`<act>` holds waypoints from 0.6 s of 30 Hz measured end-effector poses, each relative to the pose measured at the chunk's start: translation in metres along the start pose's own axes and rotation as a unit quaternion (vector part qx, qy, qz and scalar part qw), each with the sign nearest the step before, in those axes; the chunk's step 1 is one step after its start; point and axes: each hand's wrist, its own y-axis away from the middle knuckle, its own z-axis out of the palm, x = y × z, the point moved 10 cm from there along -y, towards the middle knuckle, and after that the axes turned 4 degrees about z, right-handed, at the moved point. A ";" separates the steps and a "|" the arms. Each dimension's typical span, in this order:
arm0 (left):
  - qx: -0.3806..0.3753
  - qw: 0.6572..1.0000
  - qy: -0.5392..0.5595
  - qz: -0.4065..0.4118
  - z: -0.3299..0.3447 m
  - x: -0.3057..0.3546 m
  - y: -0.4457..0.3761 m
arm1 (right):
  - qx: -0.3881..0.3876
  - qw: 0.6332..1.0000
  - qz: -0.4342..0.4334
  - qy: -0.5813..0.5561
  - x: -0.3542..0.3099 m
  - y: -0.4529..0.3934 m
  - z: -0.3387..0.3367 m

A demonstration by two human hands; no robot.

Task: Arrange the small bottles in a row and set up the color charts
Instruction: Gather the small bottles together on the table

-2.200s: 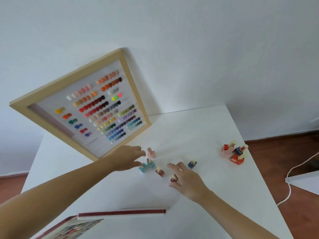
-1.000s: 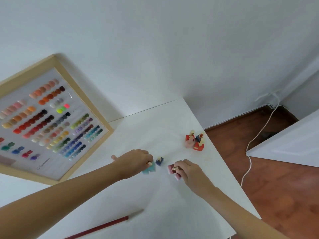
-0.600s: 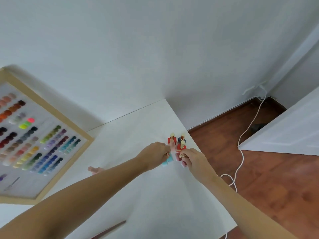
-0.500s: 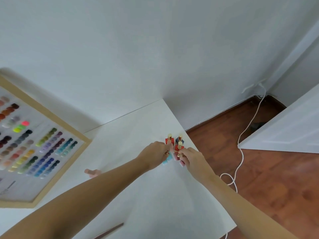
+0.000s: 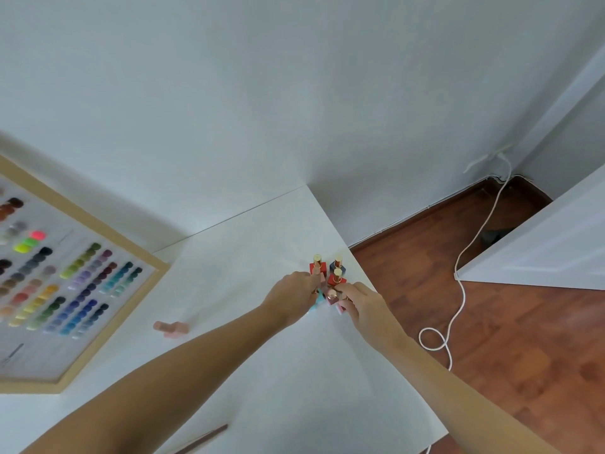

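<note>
Bottles (image 5: 329, 283) are now bunching at the table (image 5: 294, 371) edge: left hand (image 5: 292, 298) and right hand (image 5: 361, 304), fingers curled around several, are delivering them; row unformed.

both hands (image 5: 291, 298) carried the loose bottles (image 5: 331, 296) over beside the cluster (image 5: 328, 269) at the table's right edge.

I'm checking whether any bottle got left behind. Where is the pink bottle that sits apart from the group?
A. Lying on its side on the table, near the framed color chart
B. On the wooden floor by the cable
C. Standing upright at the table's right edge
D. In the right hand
A: the pink bottle lies on its side on the white table, between the framed color chart and the cluster of bottles at the hands.
</note>
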 end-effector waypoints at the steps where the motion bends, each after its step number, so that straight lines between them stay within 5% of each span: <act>1: -0.001 1.000 -0.002 0.000 0.000 0.000 0.000 | 0.003 1.000 -0.002 -0.002 0.000 0.001 0.000; 14: -0.015 0.998 0.052 0.004 -0.018 -0.021 0.024 | 0.078 0.996 -0.035 0.031 -0.023 0.010 -0.017; 18: 0.034 0.995 0.092 -0.023 -0.060 -0.065 0.053 | 0.100 0.992 -0.081 0.016 -0.055 0.008 -0.013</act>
